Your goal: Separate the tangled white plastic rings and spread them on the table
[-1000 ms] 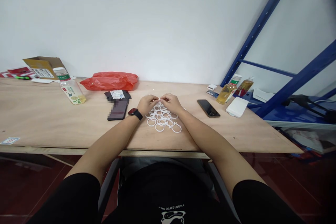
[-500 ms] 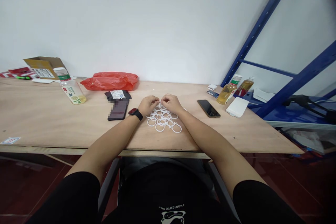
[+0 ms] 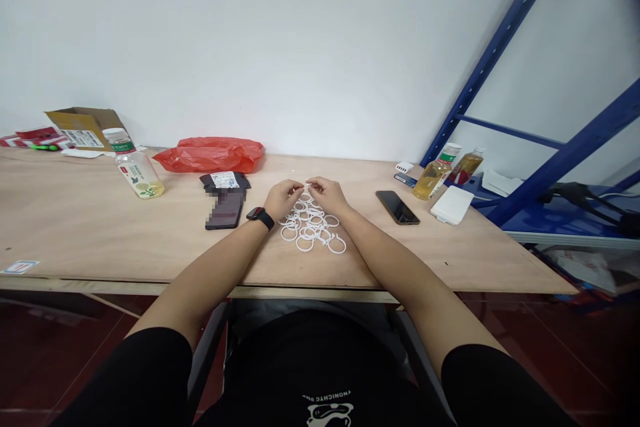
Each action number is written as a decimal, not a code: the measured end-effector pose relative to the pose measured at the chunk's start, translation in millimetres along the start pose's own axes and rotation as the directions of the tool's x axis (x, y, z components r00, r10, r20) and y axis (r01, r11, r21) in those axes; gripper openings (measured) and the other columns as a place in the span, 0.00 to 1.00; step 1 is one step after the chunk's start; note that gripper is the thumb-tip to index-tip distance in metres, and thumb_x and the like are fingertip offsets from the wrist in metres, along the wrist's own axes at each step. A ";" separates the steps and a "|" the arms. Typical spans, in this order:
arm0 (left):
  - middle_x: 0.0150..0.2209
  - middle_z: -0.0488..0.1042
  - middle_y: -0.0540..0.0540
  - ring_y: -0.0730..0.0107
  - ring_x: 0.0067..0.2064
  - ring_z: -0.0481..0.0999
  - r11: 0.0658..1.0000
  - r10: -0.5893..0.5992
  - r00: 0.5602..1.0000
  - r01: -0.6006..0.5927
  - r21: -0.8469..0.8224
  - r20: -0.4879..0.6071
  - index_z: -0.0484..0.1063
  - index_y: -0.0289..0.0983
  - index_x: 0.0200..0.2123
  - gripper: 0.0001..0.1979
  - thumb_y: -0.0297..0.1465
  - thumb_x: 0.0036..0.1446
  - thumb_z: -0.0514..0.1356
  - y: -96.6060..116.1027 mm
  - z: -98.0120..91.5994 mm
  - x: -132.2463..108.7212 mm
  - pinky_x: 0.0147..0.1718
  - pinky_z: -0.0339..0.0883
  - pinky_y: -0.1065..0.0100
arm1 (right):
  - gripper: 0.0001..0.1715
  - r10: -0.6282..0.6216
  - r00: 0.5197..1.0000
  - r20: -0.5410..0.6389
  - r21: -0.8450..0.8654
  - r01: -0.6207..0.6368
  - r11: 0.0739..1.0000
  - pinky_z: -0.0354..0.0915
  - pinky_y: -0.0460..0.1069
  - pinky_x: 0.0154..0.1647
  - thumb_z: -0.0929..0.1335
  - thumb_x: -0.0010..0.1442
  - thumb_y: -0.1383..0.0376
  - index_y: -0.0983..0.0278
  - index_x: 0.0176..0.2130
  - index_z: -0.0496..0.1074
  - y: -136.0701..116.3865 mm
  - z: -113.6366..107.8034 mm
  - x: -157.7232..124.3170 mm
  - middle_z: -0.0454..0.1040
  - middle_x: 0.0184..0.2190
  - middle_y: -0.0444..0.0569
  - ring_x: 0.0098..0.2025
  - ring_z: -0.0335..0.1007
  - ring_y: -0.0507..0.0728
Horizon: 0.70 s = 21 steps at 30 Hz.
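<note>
Thin white plastic rings point(image 3: 305, 243), several of them, lie in an overlapping pile on the wooden table, each with a small knob at its joint. Just past the pile, my left hand point(image 3: 283, 197) is closed in a pinch on one white ring point(image 3: 307, 187). From the other side my right hand point(image 3: 327, 194) pinches the same ring, its fingertips close to those of the left. Most of this ring is hidden by my fingers. A dark watch point(image 3: 260, 215) is on my left wrist.
To the left are a dark phone point(image 3: 225, 210), a black packet point(image 3: 225, 181), a red plastic bag point(image 3: 210, 155), a drink bottle point(image 3: 135, 167) and a cardboard box point(image 3: 83, 130). At right lie another phone point(image 3: 398, 207), a white case point(image 3: 452, 205) and a bottle point(image 3: 434, 177) near blue shelving point(image 3: 500, 47).
My fingertips have moved slightly up and away from the pile, and the gap between them is a little wider. The rings on the table have stayed in place.
</note>
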State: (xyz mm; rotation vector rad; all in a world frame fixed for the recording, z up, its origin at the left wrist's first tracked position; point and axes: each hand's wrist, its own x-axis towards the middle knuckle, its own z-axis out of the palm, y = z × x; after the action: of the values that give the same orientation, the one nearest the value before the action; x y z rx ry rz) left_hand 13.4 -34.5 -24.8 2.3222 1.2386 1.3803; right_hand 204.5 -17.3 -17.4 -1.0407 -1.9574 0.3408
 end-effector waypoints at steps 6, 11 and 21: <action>0.36 0.79 0.46 0.67 0.36 0.75 0.999 -0.033 0.998 0.032 0.028 0.051 0.77 0.37 0.37 0.09 0.33 0.60 0.58 -2.5 1.1 0.4 0.39 0.70 0.65 | 0.21 0.180 0.983 -0.045 -0.417 -0.182 0.891 0.65 0.51 0.54 0.63 0.62 0.68 0.61 0.52 0.76 43.2 -36.5 6.0 0.78 0.48 0.50 0.49 0.72 0.58; 0.36 0.79 0.46 0.67 0.36 0.76 0.999 -0.044 0.997 0.042 0.033 0.060 0.77 0.37 0.36 0.08 0.33 0.60 0.59 -2.0 2.0 -0.7 0.40 0.70 0.65 | 0.21 0.290 0.956 -0.049 -0.521 -0.272 0.809 0.65 0.52 0.51 0.65 0.61 0.65 0.61 0.52 0.76 54.6 -46.3 4.0 0.77 0.47 0.52 0.48 0.72 0.59; 0.35 0.79 0.45 0.67 0.35 0.75 0.998 -0.029 0.997 0.025 0.050 0.077 0.78 0.36 0.36 0.09 0.33 0.60 0.59 -1.9 0.9 -1.6 0.38 0.70 0.66 | 0.12 0.204 0.925 0.319 -0.421 -0.054 0.905 0.65 0.46 0.41 0.70 0.57 0.61 0.60 0.42 0.81 20.3 -10.6 6.8 0.80 0.41 0.48 0.43 0.74 0.56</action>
State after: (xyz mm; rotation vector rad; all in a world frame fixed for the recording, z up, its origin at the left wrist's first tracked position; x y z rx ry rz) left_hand 12.7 -34.2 -27.3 2.3579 1.2903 1.2518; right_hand 222.0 -1.2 -19.0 -1.4673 -2.3547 0.2079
